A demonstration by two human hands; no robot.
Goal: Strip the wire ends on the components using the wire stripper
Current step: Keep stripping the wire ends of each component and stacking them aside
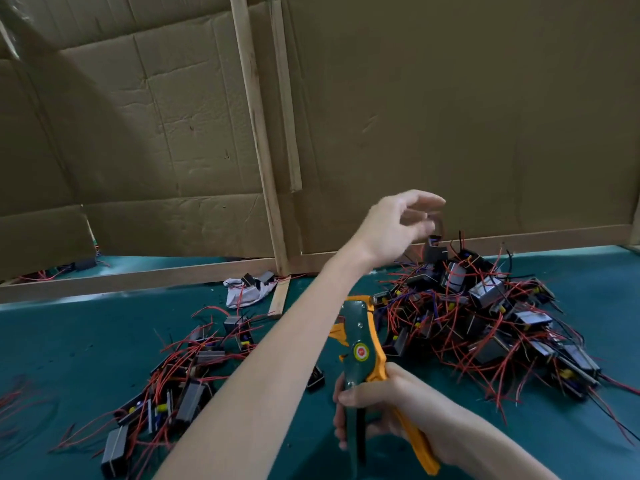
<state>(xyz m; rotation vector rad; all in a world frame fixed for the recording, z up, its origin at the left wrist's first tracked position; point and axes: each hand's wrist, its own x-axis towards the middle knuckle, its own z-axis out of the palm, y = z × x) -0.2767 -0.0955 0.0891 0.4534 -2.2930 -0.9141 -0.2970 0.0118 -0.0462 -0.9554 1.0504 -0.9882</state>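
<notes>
Over the big pile of components (pixel 485 317) on the tabletop (pixel 69 334), the left hand (pixel 394 226) hovers, fingers loose and released; right hand (pixel 377 410) fingers grasp the upright wire stripper (pixel 360 344) beside it.

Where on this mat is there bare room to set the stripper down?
Bare mat lies left, between the wooden rail and the left pile, and front right, nearer than the right pile. Crowded: both piles, and the gap between them, crossed by the left forearm and the wire stripper.
</notes>
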